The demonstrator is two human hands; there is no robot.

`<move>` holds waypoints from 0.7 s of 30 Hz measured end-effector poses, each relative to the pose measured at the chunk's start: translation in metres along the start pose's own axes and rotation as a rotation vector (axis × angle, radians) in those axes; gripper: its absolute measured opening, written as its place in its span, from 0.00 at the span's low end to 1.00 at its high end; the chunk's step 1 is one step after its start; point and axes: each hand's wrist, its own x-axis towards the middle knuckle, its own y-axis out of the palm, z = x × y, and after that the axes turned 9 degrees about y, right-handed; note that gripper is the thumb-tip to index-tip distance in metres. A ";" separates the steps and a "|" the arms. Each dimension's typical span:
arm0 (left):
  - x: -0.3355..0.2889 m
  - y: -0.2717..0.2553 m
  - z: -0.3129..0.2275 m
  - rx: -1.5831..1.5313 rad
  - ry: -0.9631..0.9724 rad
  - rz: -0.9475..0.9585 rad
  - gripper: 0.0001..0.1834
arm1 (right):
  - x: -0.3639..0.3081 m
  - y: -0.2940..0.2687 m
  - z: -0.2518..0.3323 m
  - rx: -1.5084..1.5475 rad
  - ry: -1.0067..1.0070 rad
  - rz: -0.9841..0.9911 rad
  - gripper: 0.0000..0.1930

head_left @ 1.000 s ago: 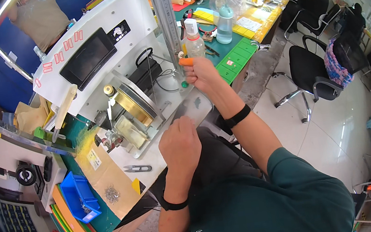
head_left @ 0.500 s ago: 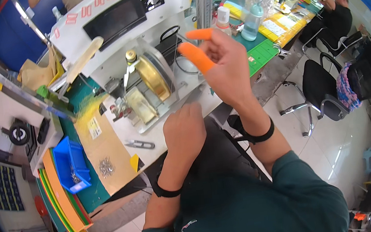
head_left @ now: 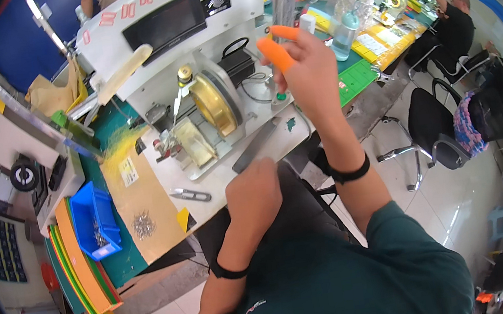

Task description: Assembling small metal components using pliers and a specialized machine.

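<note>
My right hand (head_left: 310, 68) is raised in front of the white machine (head_left: 113, 44), orange finger covers on its thumb and index finger. Those two tips come close together in a pinch; anything between them is too small to name. My left hand (head_left: 254, 195) is closed at the bench's front edge, its fingers curled out of sight, so what it holds is hidden. Just beyond that fist lies a dark grey strip (head_left: 255, 147). The machine's brass wheel (head_left: 212, 106) stands between the hands and the dark screen (head_left: 165, 24), with a pale tray (head_left: 195, 145) beside it.
Thread snips (head_left: 190, 195) lie left of my left hand. Small metal pieces (head_left: 143, 225) are heaped on brown paper (head_left: 154, 196), beside a blue bin (head_left: 95, 224). A bottle (head_left: 345, 34) and green tray (head_left: 356, 81) stand to the right. Another person (head_left: 457, 19) sits farther off.
My right hand has shifted slightly to the right, and its orange-covered fingertips have drawn closer together. My left hand stays closed in nearly the same place. The view has shifted a little.
</note>
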 end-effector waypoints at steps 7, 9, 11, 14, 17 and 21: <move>-0.021 -0.055 -0.002 -0.152 -0.204 -0.114 0.06 | -0.103 -0.017 -0.022 -0.439 -0.785 0.084 0.19; -0.028 -0.087 -0.003 -0.214 -0.311 -0.167 0.04 | -0.108 0.004 -0.019 -0.381 -0.818 0.387 0.17; -0.035 -0.118 -0.002 -0.247 -0.385 -0.249 0.04 | -0.102 0.018 -0.027 -0.377 -0.803 0.511 0.15; -0.047 -0.154 -0.003 -0.236 -0.455 -0.330 0.05 | -0.097 0.029 -0.025 -0.385 -0.766 0.740 0.11; -0.061 -0.184 0.001 -0.241 -0.535 -0.336 0.05 | -0.096 0.030 -0.009 -0.334 -0.702 0.894 0.09; -0.055 -0.183 0.011 -0.091 -0.517 -0.558 0.05 | -0.055 0.005 -0.045 0.139 -0.148 0.115 0.13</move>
